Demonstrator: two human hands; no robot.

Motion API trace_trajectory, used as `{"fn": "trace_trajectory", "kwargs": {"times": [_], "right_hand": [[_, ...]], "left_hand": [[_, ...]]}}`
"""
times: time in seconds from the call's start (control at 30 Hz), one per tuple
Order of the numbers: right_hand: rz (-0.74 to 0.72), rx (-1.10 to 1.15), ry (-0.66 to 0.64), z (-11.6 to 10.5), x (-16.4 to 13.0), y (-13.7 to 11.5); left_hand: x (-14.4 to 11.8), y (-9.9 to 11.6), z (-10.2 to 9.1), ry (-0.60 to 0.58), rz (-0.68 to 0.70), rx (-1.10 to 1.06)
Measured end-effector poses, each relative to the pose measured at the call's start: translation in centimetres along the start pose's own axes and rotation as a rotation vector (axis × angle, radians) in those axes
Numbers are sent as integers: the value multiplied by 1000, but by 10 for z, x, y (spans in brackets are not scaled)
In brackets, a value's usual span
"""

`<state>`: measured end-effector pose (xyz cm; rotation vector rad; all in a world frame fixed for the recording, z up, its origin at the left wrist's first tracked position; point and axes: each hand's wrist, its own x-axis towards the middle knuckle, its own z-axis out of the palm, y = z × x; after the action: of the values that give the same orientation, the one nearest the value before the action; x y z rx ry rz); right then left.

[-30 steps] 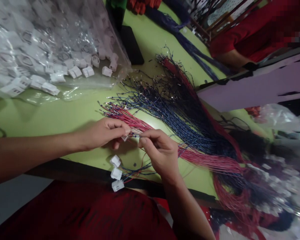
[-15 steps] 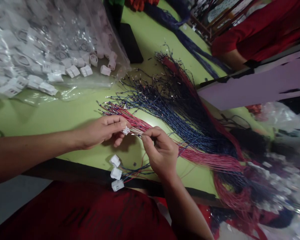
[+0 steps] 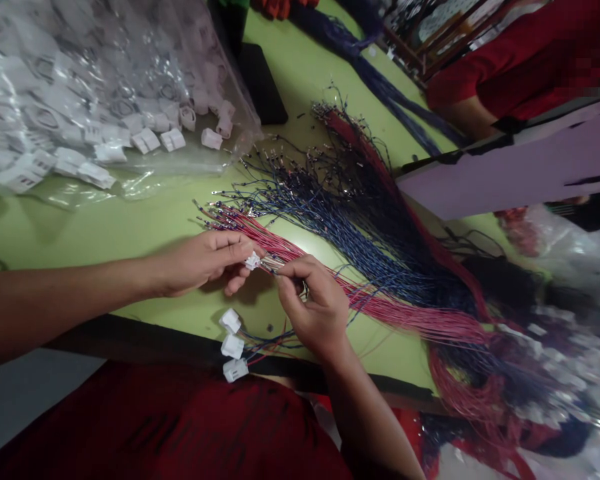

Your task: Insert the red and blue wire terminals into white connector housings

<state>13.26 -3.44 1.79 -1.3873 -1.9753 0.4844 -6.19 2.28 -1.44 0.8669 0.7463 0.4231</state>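
Observation:
Between thumb and fingers, my left hand (image 3: 217, 261) pinches a small white connector housing (image 3: 253, 261). Just to its right, my right hand (image 3: 314, 301) pinches a thin wire (image 3: 275, 270), whose tip points at the housing; whether it enters the housing I cannot tell. Below the hands, three white connectors (image 3: 233, 347) with blue and red wires lie at the table's near edge. Behind my hands stretches a bundle of red wires (image 3: 405, 319) with metal terminals at its left end. Blue wires (image 3: 350, 243) lie beside it.
A clear plastic bag (image 3: 130, 100) of white housings covers the table's left back. Dark wires and a red bundle (image 3: 430, 247) lie behind the blue ones. A purple panel (image 3: 510, 167) stands at right, with a person's red sleeve (image 3: 465, 73) beyond. More white connectors (image 3: 555, 373) cluster at far right.
My right hand has moved slightly left with the wire, closer to the housing. My left hand has stayed nearly in place, still pinching the housing.

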Motion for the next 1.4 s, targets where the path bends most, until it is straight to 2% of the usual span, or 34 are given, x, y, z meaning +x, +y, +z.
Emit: {"fn": "trace_trajectory", "kwargs": {"times": [0.3,0.47,0.67,0.8,0.93,1.0,1.2,1.4], "right_hand": [[-58,3,-108,-6,2,4],[-36,-3,-100,3,3,2],[-19,-14,-34,19,4,0],[39,85,-3,16,3,0],[146,186,155,14,-1,-1],[208,183,192,14,-2,-3],[318,64,72,8,-6,-6],[450,123,35,0,-8,-7]], "left_hand": [[1,1,0,-12,-10,88],[0,4,2,-26,35,175],[-1,4,4,3,45,166],[-2,3,4,9,60,183],[-2,2,5,-17,94,202],[-2,2,5,-30,103,201],[-3,3,2,-22,91,194],[-1,1,1,-14,63,127]]}}
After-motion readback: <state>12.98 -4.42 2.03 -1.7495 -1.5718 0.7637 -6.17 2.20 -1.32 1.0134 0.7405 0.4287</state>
